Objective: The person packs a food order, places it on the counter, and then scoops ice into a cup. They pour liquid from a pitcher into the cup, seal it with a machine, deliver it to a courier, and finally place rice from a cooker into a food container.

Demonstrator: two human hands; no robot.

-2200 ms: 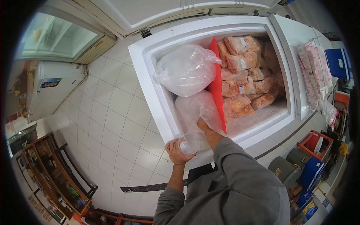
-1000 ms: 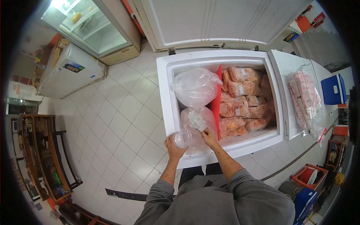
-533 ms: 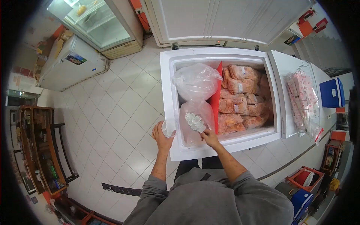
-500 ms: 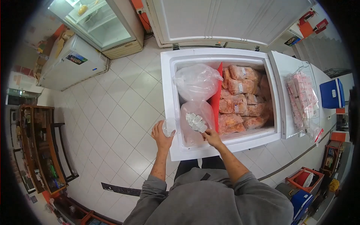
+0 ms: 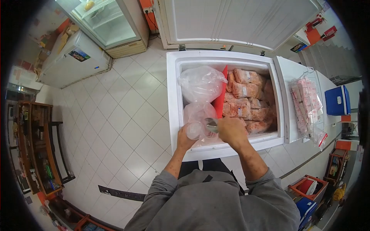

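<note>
My left hand (image 5: 185,138) is closed around a clear plastic cup (image 5: 195,131), held over the near left part of the open chest freezer (image 5: 175,115). My right hand (image 5: 232,132) grips a metal scoop (image 5: 211,125), its bowl tilted beside the cup's mouth. Something whitish shows in the cup, though I cannot make out how full it is. Beneath both hands lies an open clear plastic bag (image 5: 192,109). Another puffed-up plastic bag (image 5: 201,82) sits behind it. A red divider (image 5: 219,101) separates the bags from stacked packs of orange-pink frozen food (image 5: 246,90).
The raised freezer lid (image 5: 231,23) stands at the back. On the right are a wire basket (image 5: 306,100) with printed bags and a blue cooler (image 5: 338,101). A glass-door fridge (image 5: 110,29) and white chest freezer (image 5: 79,57) stand back left; wooden shelves (image 5: 36,150) are far left.
The cup has moved from the freezer's left rim to over the open bag. The scoop, earlier heaped with ice cubes, has been raised and tipped toward the cup.
</note>
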